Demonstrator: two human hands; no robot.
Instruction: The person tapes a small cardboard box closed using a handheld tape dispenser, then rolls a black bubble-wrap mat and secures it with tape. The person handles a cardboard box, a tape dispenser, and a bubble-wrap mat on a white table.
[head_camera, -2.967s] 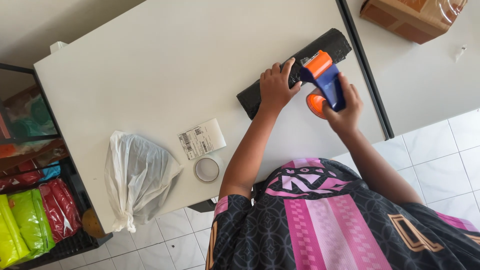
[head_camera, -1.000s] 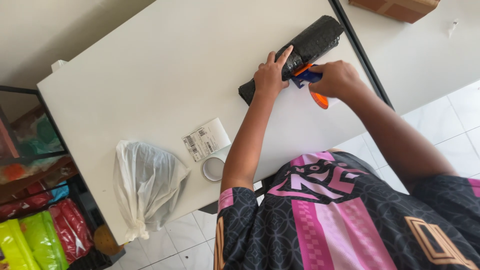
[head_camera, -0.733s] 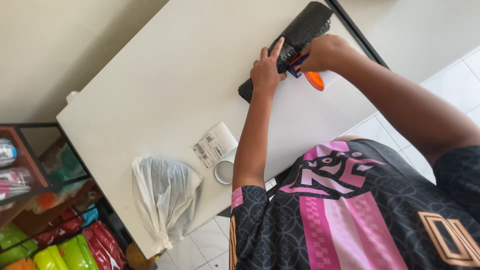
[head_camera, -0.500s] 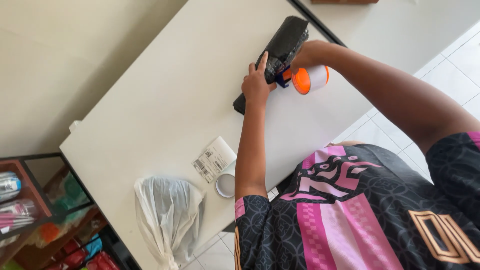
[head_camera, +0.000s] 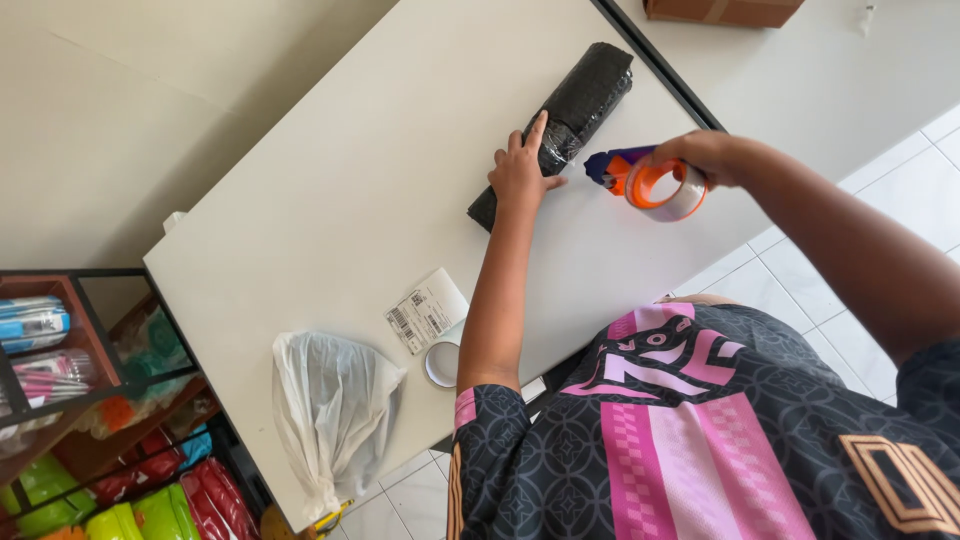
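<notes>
Right of centre near the top of the frame, the right hand (head_camera: 712, 156) is clenched around a tape dispenser (head_camera: 648, 181), lifted above the white table (head_camera: 330, 190). Just to its left, the left hand (head_camera: 523, 170) presses flat, fingers spread, on a black wrapped parcel (head_camera: 585, 95) lying diagonally on the table.

The cardboard box (head_camera: 722, 10) is cut off by the top edge, and the left forearm hides part of the tape roll (head_camera: 441, 364).
</notes>
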